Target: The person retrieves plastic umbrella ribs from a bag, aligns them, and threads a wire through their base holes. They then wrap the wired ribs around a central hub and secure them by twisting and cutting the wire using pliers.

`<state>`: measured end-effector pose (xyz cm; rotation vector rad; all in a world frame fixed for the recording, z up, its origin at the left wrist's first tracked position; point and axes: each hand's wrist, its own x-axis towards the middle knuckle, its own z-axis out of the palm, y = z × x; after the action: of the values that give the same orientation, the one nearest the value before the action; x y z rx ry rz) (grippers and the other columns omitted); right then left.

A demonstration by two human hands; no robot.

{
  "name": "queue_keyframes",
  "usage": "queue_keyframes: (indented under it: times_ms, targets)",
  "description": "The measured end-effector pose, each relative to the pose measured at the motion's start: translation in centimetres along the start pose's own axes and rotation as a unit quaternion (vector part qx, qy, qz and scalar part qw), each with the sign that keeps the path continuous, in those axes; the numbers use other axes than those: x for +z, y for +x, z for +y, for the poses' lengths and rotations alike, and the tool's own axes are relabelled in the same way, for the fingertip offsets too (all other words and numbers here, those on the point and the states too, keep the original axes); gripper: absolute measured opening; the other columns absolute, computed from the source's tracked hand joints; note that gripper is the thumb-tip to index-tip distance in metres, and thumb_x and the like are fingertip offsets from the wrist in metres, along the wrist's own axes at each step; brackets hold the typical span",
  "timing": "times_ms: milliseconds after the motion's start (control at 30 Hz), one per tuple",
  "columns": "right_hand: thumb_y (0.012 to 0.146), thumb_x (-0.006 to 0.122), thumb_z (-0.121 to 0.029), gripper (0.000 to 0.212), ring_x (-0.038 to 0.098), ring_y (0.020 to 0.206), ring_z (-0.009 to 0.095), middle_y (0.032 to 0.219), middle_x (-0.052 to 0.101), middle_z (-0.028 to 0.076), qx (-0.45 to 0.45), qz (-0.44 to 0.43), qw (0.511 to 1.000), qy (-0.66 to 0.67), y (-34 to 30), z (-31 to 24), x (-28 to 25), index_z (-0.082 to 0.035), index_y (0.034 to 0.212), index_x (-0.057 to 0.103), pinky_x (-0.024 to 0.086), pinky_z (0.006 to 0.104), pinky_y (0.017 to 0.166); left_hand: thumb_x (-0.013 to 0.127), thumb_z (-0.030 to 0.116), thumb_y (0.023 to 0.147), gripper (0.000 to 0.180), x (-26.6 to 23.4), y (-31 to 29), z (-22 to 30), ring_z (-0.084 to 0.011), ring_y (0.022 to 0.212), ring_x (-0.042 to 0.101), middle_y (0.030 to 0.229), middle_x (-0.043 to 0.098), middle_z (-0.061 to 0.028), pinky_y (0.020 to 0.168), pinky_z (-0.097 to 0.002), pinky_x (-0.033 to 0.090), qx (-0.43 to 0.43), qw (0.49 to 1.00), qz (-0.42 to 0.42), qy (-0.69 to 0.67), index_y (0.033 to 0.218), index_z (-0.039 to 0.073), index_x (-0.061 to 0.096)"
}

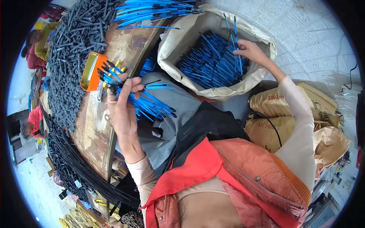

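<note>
My left hand (125, 104) is closed around a loose bundle of thin blue rods with black tips (154, 104), held over my lap by the table edge. The ends of the bundle fan out on both sides of my fingers. Farther right, my right hand (250, 51) pinches a few more blue rods (235, 28), roughly upright, at the right side of a pale open sack (167, 47). Inside that sack lies a thick heap of similar blue rods (207, 60). Whether the pinched rods touch the heap, I cannot tell.
On the worn wooden table (95, 140) are an orange container (84, 79), yellow-handled pliers (118, 68), blue rods (152, 11), a big pile of dark grey tubular parts (72, 68) and long black rods (72, 155). Brown sacks (273, 129) lie right. Other people (35, 121) sit far left.
</note>
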<state>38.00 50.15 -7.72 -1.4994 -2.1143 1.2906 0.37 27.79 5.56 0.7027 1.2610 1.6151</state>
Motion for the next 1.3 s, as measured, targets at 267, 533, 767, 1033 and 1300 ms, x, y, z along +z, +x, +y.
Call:
queue_keyframes:
  times_ms: [267,533,767,1033,1300]
  targets:
    - [0.089,0.062,-0.007,0.013,0.058,0.07,0.007,0.077,0.064,0.002,-0.217,-0.105,0.959,0.146,-5.8,-16.8,1.0,-0.002,0.099,0.055,0.046,0.0235,0.064,0.075,0.01,0.081,0.052,4.4,1.4,-2.1,-0.0181,0.095,0.066,0.113,0.066,-0.0156,0.071,-0.0238,0.045,0.026,0.998,-0.033,0.038,0.126,0.0,0.053]
    - [0.085,0.069,-0.016,0.025,0.056,0.065,0.013,0.072,0.061,0.009,-0.354,-0.162,0.919,0.061,-4.7,-22.2,6.6,0.0,0.1,0.056,0.045,0.0286,0.063,0.07,0.004,0.085,0.018,6.4,1.5,0.7,-0.0108,0.073,0.063,0.084,0.068,-0.0079,0.066,-0.0214,0.048,0.125,0.992,-0.003,0.01,0.101,0.001,0.063]
    - [0.09,0.063,-0.024,0.026,0.057,0.063,0.019,0.076,0.065,0.012,-0.389,-0.184,0.9,0.072,-2.7,-21.1,8.2,-0.001,0.101,0.057,0.046,0.0307,0.063,0.065,0.005,0.089,0.015,4.5,0.7,0.7,-0.0122,0.072,0.059,0.079,0.064,-0.0048,0.069,-0.0251,0.046,0.153,0.986,0.039,0.045,0.102,0.002,0.061]
    - [0.09,0.054,-0.021,0.028,0.068,0.057,0.027,0.071,0.068,0.015,0.013,-0.248,0.953,-0.175,9.1,-1.9,10.8,0.002,0.083,0.067,0.056,0.037,0.058,0.059,0.009,0.094,0.023,-3.1,-3.3,6.3,-0.0135,0.069,0.055,0.075,0.056,-0.0031,0.066,-0.0255,0.045,0.102,0.994,-0.017,-0.022,0.116,0.005,0.056]
    - [0.082,0.062,-0.015,0.02,0.071,0.075,0.035,0.096,0.069,0.023,0.1,-0.236,0.917,-0.307,8.7,4.9,15.4,0.002,0.09,0.069,0.056,0.0438,0.071,0.069,0.009,0.085,0.03,0.2,-2.7,2.8,-0.0175,0.065,0.059,0.077,0.062,-0.0093,0.061,-0.0302,0.048,0.026,0.992,0.018,0.12,0.11,-0.002,0.057]
